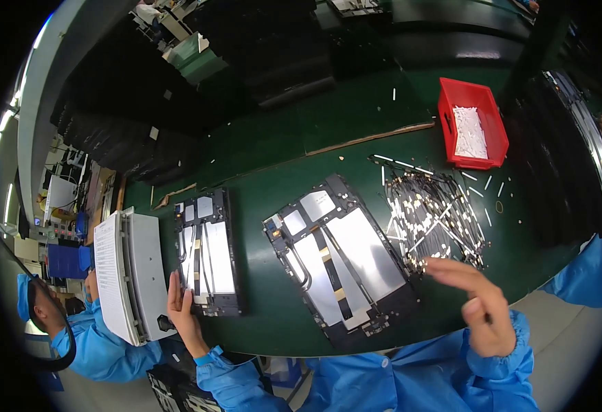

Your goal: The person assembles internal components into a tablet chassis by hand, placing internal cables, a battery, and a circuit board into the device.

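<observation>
My left hand [186, 321] is at the near left corner of an opened tablet-like device [217, 264], fingers stretched and thumb apart; whether it touches the edge I cannot tell. To the right, a second such device [373, 257] lies tilted on the table, with silver plates, a black frame and a dark flat cable down its middle. My right hand [480, 305] hovers right of that device's near corner, fingers extended and thumb apart, nothing visible in it. Its fingertips are by the near edge of a heap of thin black cables [431, 220] with white pieces among them.
A red bin [497, 141] with white strips [471, 130] stands beyond the cables. Loose white strips dot the green table [266, 206]. Dark stacks line the far side and right. A pale box-like unit [146, 268] stands left, near a person in blue [102, 347]. Another blue sleeve [589, 271] shows right.
</observation>
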Available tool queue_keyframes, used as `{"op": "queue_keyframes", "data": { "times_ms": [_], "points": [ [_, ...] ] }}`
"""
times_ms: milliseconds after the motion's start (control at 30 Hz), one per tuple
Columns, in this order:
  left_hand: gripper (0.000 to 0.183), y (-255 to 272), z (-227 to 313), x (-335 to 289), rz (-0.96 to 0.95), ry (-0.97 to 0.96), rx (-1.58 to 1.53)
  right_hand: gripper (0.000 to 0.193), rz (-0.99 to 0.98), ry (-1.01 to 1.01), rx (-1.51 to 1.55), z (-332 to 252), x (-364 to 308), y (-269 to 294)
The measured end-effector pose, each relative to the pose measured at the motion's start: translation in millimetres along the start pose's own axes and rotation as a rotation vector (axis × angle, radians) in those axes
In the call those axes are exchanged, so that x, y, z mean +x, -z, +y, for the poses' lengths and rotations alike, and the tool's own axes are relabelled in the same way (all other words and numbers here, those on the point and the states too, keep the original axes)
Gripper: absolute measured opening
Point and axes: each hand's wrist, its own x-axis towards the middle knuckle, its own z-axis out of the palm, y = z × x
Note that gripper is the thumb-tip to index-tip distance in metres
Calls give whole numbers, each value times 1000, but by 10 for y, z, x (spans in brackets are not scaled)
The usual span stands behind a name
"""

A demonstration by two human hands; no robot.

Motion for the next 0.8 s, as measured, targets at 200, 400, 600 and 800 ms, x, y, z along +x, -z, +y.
{"op": "queue_keyframes", "data": {
  "times_ms": [200, 400, 600, 800],
  "points": [
    [40, -812, -13, -447, 287, -626, 851, 24, 256, -422, -471, 107, -184, 145],
    [69, -2049, 19, -1366, -373, -357, 458, 21, 301, -494, -768, 415, -179, 94],
    [73, -2232, -19, -1394, -167, -126, 286, 12, 87, -520, -658, 626, -39, 234],
    [68, -2236, 31, -1461, -184, -86, 328, 14, 156, -565, -532, 527, 20, 377]
  ]
}}
